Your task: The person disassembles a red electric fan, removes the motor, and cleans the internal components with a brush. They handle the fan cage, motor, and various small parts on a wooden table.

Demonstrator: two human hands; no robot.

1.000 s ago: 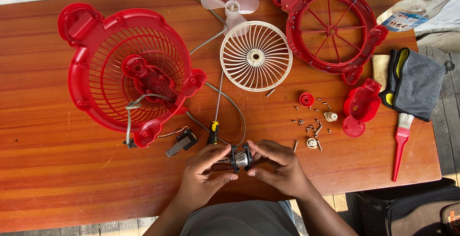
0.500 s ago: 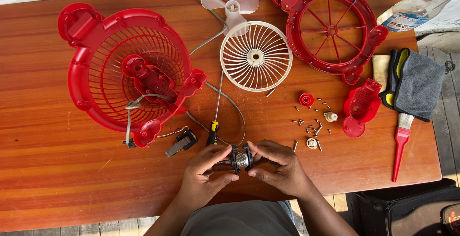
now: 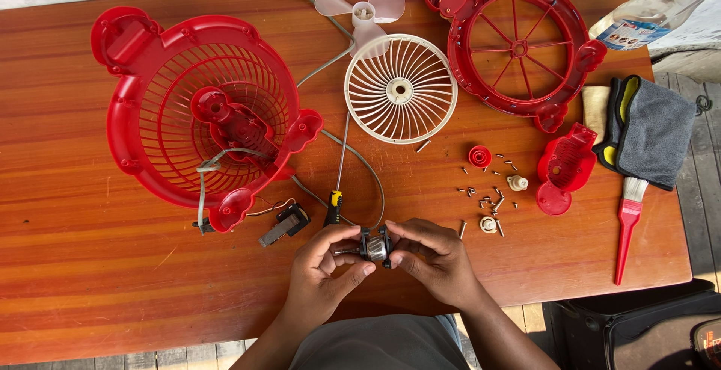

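My left hand (image 3: 327, 268) and my right hand (image 3: 432, 257) together grip a small black and silver fan motor (image 3: 375, 247) just above the near edge of the wooden table (image 3: 90, 280). Its shaft points left between my left fingers. A screwdriver (image 3: 339, 175) with a yellow and black handle lies just beyond the motor. A grey cable (image 3: 360, 161) loops past it. A small black switch part (image 3: 285, 223) with wires lies left of my hands.
A red fan housing with grille (image 3: 203, 111) sits at left, a white round grille (image 3: 400, 88) and pale fan blade (image 3: 362, 9) at centre, a red ring frame (image 3: 518, 43) at right. Several loose screws (image 3: 488, 193), a red cap (image 3: 565, 167), a red brush (image 3: 627, 227), cloths (image 3: 653, 129) and a spray bottle (image 3: 646, 13) lie right.
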